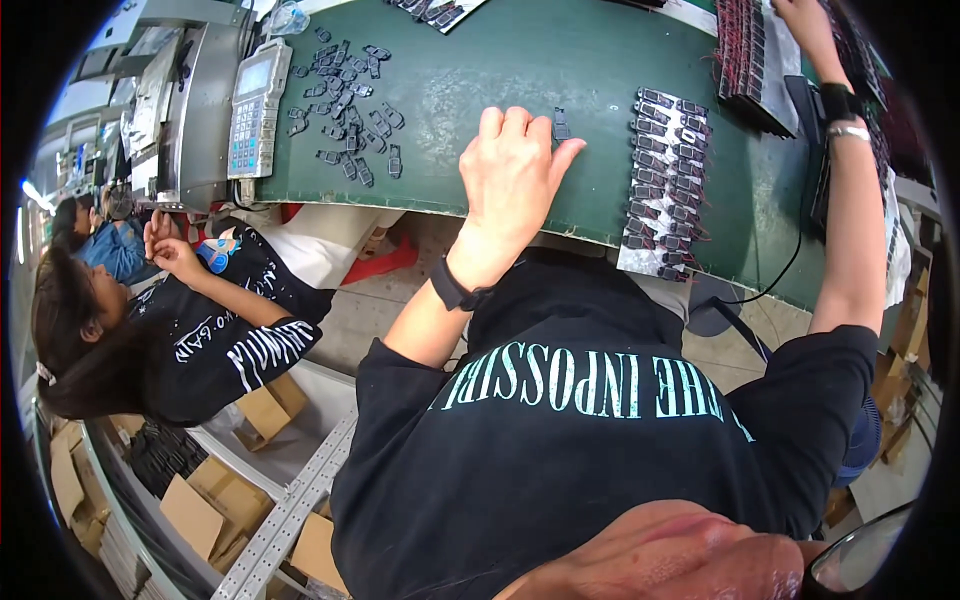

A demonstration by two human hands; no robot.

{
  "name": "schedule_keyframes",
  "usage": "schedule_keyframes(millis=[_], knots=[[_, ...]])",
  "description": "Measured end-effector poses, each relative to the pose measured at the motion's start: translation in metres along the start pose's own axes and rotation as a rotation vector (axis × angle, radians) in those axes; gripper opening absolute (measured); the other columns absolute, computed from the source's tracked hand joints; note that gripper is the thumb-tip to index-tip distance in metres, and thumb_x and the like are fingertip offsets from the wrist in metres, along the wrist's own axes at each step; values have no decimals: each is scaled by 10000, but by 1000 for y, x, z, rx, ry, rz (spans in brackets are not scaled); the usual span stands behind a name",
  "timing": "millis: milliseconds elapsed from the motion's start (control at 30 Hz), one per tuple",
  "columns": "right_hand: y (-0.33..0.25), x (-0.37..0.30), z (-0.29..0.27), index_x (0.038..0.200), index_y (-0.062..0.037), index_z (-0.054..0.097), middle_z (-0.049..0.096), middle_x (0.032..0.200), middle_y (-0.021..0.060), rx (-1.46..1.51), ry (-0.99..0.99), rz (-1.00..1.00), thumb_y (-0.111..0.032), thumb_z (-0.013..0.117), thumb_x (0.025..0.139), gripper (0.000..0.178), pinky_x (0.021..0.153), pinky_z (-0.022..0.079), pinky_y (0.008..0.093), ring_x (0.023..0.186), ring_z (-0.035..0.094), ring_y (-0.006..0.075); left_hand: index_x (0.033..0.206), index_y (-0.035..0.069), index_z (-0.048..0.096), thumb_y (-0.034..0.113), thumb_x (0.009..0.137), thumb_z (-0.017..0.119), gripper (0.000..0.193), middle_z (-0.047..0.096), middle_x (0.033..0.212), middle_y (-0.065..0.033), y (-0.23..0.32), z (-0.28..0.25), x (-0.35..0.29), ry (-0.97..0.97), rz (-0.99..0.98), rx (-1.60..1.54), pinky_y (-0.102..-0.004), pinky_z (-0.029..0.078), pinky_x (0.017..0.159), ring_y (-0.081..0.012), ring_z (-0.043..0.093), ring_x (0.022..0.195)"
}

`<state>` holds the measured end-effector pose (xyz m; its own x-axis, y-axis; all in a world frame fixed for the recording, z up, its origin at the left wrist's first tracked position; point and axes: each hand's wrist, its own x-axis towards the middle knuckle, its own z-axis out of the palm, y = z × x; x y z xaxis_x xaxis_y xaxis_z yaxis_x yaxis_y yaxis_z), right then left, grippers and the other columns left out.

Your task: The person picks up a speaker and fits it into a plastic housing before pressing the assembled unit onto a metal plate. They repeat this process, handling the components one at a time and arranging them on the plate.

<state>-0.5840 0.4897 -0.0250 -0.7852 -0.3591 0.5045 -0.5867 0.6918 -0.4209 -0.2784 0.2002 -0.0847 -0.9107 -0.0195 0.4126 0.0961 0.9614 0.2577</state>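
My left hand (pixel 512 165) is over the green table near its front edge. Its fingers curl downward and its thumb sticks out to the right; no object shows in it. Just beyond the thumb lies one small black plastic part (pixel 562 124). My right hand (pixel 806 18) reaches to the far right, over a stack of strips with black parts and red wires (pixel 748 60). The top of the picture cuts off its fingertips, so its grip is hidden. Right of my left hand, a white strip (pixel 645 230) carries two rows of black parts with thin wires.
Loose black parts (pixel 345 100) lie scattered on the table (pixel 450 60) at left, beside a grey keypad device (pixel 258 110) with a screen. Another strip (pixel 435 12) is at the far edge. A black cable (pixel 780 280) hangs at right. A co-worker (pixel 180 310) is at left, near cardboard boxes (pixel 215 510).
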Motion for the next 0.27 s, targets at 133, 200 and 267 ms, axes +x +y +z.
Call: schedule_keyframes(millis=[133, 200, 267], knots=[[-86, -28, -35, 1070, 80, 631, 692, 950, 172, 698, -85, 283, -17, 631, 895, 200, 717, 559, 308, 738, 659, 234, 815, 81, 665, 217, 769, 790, 191, 585, 832, -34, -2, 7, -4, -12, -9, 10, -333, 521, 634, -229, 561, 848], [-120, -60, -54, 1166, 61, 610, 693, 985, 169, 1025, -145, 496, -46, 628, 929, 261, 726, 579, 296, 767, 662, 216, 817, 85, 667, 198, 775, 778, 164, 586, 831, -34, -4, 7, -5, -6, 58, 23, -331, 520, 635, -223, 563, 849], [-121, -107, -59, 1250, 70, 588, 685, 1047, 186, 1182, -349, 436, -174, 675, 945, 400, 732, 592, 307, 809, 667, 216, 813, 98, 668, 164, 784, 762, 119, 586, 843, -35, -2, 12, -1, -1, 121, -15, -332, 528, 645, -226, 561, 857]])
